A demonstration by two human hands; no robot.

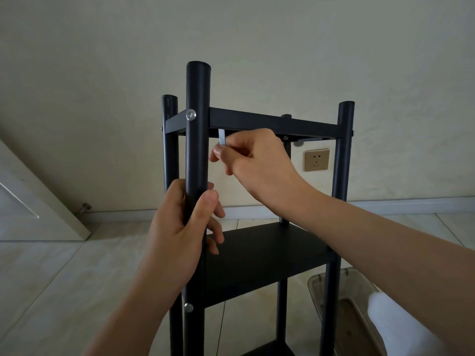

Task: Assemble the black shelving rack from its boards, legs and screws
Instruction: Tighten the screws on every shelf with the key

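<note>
Your left hand (180, 227) is nearest, its fingers wrapped round the front leg (196, 140) of the black rack (259, 255), which stands upright on the tiled floor (64, 273) before the wall. Your right hand (257, 160) pinches a small silver hex key (221, 136) just under the top board (270, 122). A silver screw (190, 114) sits in that leg at board height.

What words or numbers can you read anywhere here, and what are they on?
None can be read.
The black rack shows no label or brand.
The far left leg has tiny pale marks near its top, too small to read.
The wall socket shows only plug holes, no writing.
The silver wrench in the right hand looks blank.
</note>
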